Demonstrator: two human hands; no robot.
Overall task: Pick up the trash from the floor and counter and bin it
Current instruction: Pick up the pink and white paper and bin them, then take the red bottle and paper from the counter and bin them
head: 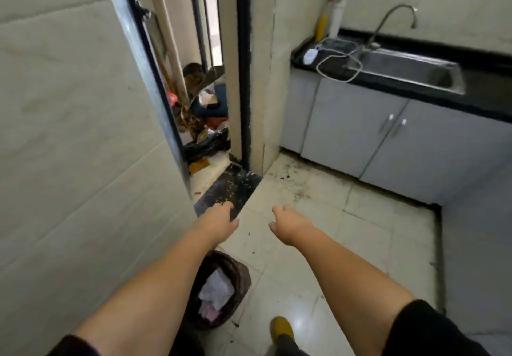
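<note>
Right now both hands are empty, the left hand and the right hand held out loosely open over the floor in the middle of the frame. Paper trash already sits in the bin at the bottom, below the left arm. I think the next step is to find more trash, maybe the white cord on the bench at the upper right

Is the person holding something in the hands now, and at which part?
Nothing is held. The left hand and the right hand are both empty, stretched forward above the floor.
</note>
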